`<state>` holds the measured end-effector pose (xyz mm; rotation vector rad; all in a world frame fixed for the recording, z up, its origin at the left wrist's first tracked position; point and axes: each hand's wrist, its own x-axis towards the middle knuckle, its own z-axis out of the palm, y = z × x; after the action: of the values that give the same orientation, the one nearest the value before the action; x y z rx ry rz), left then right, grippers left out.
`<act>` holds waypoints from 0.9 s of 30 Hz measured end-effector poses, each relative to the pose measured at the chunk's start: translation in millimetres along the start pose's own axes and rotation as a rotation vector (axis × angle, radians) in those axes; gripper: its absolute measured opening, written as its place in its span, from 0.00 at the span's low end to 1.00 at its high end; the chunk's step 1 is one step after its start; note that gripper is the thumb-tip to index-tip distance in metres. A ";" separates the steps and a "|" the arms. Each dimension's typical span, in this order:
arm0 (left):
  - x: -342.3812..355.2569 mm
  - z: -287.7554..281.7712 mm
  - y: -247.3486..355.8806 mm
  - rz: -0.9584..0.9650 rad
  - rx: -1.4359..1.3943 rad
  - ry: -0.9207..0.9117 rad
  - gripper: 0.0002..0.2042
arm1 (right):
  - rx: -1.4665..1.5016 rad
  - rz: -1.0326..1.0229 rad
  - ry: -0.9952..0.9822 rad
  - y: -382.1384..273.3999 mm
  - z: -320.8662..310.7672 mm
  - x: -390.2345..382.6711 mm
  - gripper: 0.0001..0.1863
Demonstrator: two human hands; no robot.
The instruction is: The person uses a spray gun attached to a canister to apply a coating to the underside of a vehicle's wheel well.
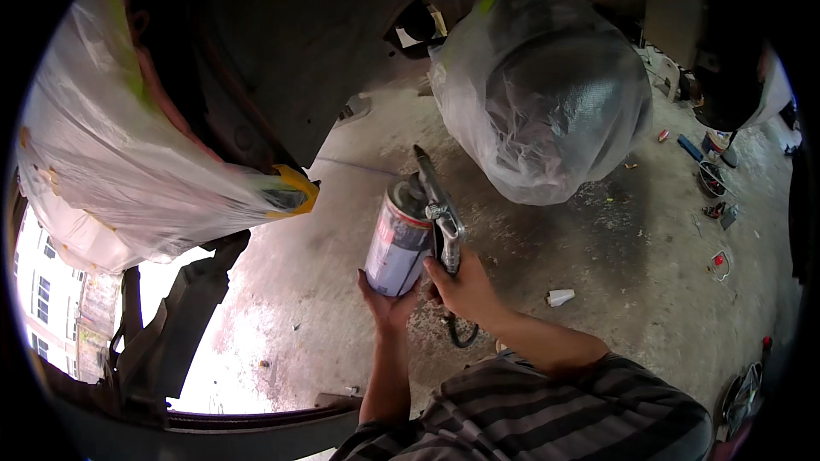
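Near the middle of the view, my right hand (465, 288) is wrapped round the handle of a silver metal spray gun (438, 209) with a dark-tipped nozzle. Screwed or set beneath the gun's head is a cylindrical can (399, 243) with a white, grey and reddish label. My left hand (389, 300) cups the lower end of this can, fingers closed about it. A dark hose (462, 340) curves down from the gun's handle. Ahead and to the right of the nozzle hangs a wheel-sized round form wrapped in clear plastic (547, 102).
On the left, plastic sheeting (128, 162) covers a vehicle panel beside a dark wheel arch (282, 60). Dark metal parts (175, 324) stand at lower left. A white piece (560, 297) lies on the concrete floor (530, 248); tools and scraps (711, 177) are scattered far right.
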<state>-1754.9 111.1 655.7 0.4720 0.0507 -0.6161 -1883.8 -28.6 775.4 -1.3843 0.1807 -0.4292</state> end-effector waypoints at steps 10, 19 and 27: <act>-2.6 10.7 0.3 0.070 -0.059 0.139 0.37 | -0.062 0.008 -0.042 -2.2 -6.7 5.3 0.12; 23.2 -24.9 9.0 -0.052 -0.027 -0.120 0.34 | -0.082 -0.032 0.127 -13.3 16.8 3.0 0.11; -0.8 39.6 -2.8 0.000 0.036 0.158 0.38 | -0.002 -0.093 0.154 11.1 29.0 -15.8 0.12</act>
<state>-1760.9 92.1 690.1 0.5555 0.1898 -0.5797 -1885.3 5.4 768.0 -1.3654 0.2432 -0.6134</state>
